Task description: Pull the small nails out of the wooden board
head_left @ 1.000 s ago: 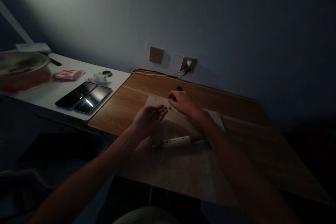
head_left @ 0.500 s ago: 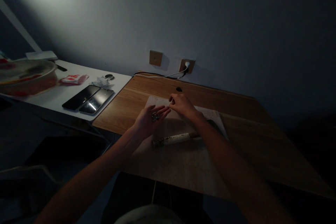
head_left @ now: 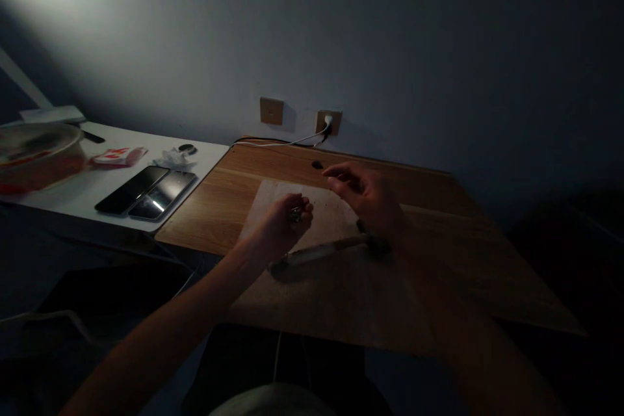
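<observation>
My left hand [head_left: 287, 218] is cupped above a pale board, its fingers curled around small shiny metal pieces [head_left: 295, 214] too small to name exactly. To the right, my right hand [head_left: 358, 192] is raised over the far right part of the board, thumb and fingers bent with a gap between them. Nothing shows in it, though it is dim and partly blurred. Below both hands a hammer [head_left: 316, 252] lies across the pale board [head_left: 273, 192], its worn whitish handle pointing left and its dark head in shadow near my right wrist.
The board rests on a wooden table [head_left: 219, 192]. A white table [head_left: 117, 133] adjoins on the left, bearing two dark phones [head_left: 160, 195], a red-and-white packet [head_left: 118, 156], crumpled plastic [head_left: 173, 158] and a large tub [head_left: 43, 156]. Behind, a cable runs to a wall socket [head_left: 329, 122].
My left hand has curled its flat, upturned palm around the metal pieces. My right hand has moved right, away from the left, and its pinched fingers have parted. The view has shifted slightly.
</observation>
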{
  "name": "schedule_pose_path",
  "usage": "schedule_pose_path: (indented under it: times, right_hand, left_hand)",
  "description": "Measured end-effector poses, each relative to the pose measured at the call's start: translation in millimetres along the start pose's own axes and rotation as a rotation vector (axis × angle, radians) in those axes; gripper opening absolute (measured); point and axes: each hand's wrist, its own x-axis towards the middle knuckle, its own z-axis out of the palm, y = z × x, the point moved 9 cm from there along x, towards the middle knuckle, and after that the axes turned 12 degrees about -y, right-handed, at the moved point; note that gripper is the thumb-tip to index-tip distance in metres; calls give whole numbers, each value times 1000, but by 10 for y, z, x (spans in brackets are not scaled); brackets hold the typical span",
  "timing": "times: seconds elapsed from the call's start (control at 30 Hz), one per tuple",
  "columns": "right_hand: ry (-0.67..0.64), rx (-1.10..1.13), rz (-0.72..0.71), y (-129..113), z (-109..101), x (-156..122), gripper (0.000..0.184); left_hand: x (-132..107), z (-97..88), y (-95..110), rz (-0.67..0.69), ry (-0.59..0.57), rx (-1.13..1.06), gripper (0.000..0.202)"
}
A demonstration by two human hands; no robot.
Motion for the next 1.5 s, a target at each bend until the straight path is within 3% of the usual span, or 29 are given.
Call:
schedule_pose_path:
  times: [0.13,0.3,0.37,0.43,0.63,0.8,0.9,1.03,1.17,1.27,1.4,1.5]
  right_hand:
    - [-80,-178,121,300,-39,-338,20]
    - [-430,-468,35,313,530,-742,35]
    - [-478,-578,17,251,732,-887,48]
    - [-462,-654,12,192,858,-991,58]
    - [-361,-714,17,177,879,-1172,53]
    - [-300,-689,8,185,760,-1370,49]
    - [-243,-680,26,174,704,-1472,47]
    - [-165,-637,79,183,600,-1571,50]
    - [-61,-580,136,264,392,-1745,50]
    - [-57,-553,141,339,343,-1872,50]
    - [-115,-647,54,297,490,-1836,52]
    - [-192,-744,21,262,655,-1679,52]
  left_hand:
    - [125,-45,103,-77,-175,393,33]
    - [284,96,301,110,-268,1443,34]
    - [323,188,234,166,-321,1745,31]
    - [365,233,135,202,-372,1910,28]
    - [376,341,-37,410,-533,1930,24]
    - [292,362,-159,313,-642,1809,19]
    - [234,373,-171,315,-646,1727,15]
    - [102,331,-169,319,-598,1867,26]
    - [-301,227,-38,361,-485,1980,48]
    - [-720,47,69,368,-350,2038,40]
    - [-1212,-186,110,412,-241,2156,33]
    - [-1435,-311,132,448,-190,2189,35]
